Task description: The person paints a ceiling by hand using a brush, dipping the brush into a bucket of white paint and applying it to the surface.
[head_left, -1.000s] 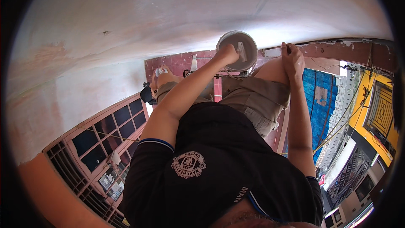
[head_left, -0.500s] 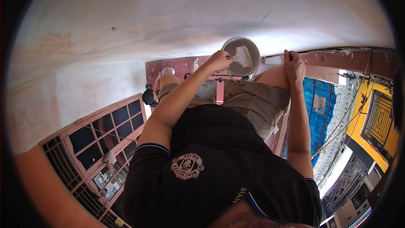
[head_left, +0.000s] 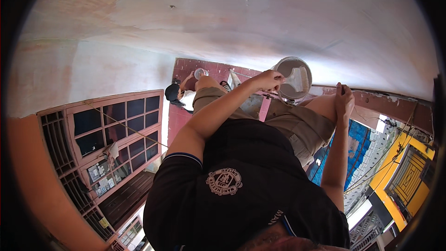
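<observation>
My left hand (head_left: 269,80) is closed around the handle end of a wide, pale paintbrush (head_left: 298,80). The brush head lies across the mouth of a round bucket (head_left: 289,60), its bristle end toward the far right side. The bucket stands close to the wall, in front of my legs, and its inside looks grey. My right hand (head_left: 344,101) is beside my right knee near the wall, fingers bent and pressed together. Whether anything is in those fingers cannot be made out.
The pale, patchy wall (head_left: 223,14) fills the far side. At left a person in a black cap (head_left: 172,92) reaches to a small white container (head_left: 200,73) on red tiles. A pink-framed window (head_left: 123,130) stands left. Blue sheeting (head_left: 355,142) and ropes lie below at right.
The whole view has shifted, so bucket, brush and both hands appear farther right and slightly lower. The person at left shows more fully. My left hand keeps its hold on the paintbrush.
</observation>
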Tool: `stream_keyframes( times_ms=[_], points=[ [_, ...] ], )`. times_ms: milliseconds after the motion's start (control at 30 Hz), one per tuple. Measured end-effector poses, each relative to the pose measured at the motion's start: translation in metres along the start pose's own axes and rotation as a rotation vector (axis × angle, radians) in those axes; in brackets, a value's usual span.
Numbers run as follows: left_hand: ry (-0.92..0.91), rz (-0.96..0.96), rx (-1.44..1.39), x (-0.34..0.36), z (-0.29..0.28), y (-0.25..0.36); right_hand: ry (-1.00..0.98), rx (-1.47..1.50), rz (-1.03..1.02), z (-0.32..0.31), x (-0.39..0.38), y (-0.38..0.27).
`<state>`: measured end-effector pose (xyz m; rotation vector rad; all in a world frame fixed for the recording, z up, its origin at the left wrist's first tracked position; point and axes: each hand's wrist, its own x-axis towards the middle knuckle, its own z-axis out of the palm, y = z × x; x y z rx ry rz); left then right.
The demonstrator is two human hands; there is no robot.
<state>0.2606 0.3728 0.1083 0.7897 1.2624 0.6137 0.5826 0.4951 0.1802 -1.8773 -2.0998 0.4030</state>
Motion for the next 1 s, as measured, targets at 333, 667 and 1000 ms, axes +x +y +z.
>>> stream_keyframes(
  times_ms=[333, 667, 1000],
  points=[
    [-0.087, 0.143, 0.044, -0.032, -0.027, -0.008, 0.021, -0.013, -0.009, 0.005, -0.013, 0.008],
    [-0.075, 0.225, -0.143, -0.057, -0.039, 0.002, 0.009, -0.037, -0.031, 0.009, -0.008, 0.006],
    [-0.021, 0.399, -0.132, -0.1, -0.071, 0.049, 0.016, -0.028, -0.006, 0.01, -0.007, 0.011]
  ],
)
